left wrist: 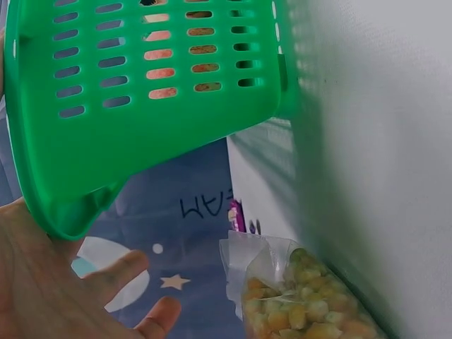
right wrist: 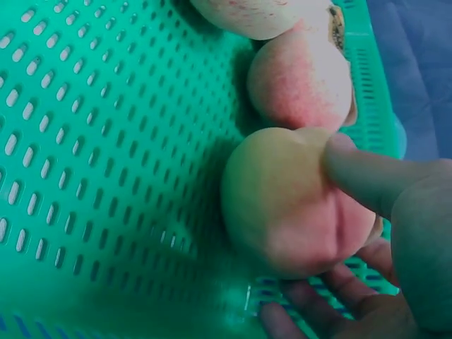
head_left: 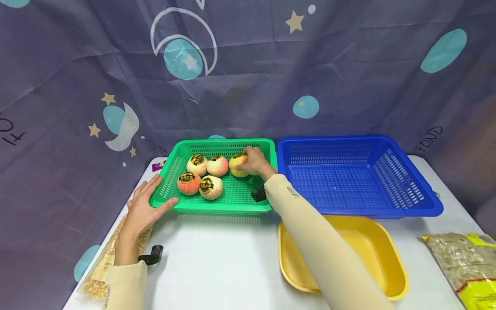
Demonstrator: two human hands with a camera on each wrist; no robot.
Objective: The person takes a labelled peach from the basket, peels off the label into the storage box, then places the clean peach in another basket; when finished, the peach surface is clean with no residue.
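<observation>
In the head view my right hand is at the back right of the green basket, holding a yellowish peach. The right wrist view shows my thumb on top of that peach and the other fingers around its lower side. Beside it sits a pink-white peach. Several more peaches with black and gold labels, among them a redder peach, lie toward the left. My left hand rests against the basket's left front corner, thumb over the rim, the other fingers spread straight outside.
Right of the green basket stands a blue basket. A yellow basin sits before it, partly under my right forearm. A bag of corn kernels lies at the left edge, another filled bag at the right. Patterned cloth hangs behind.
</observation>
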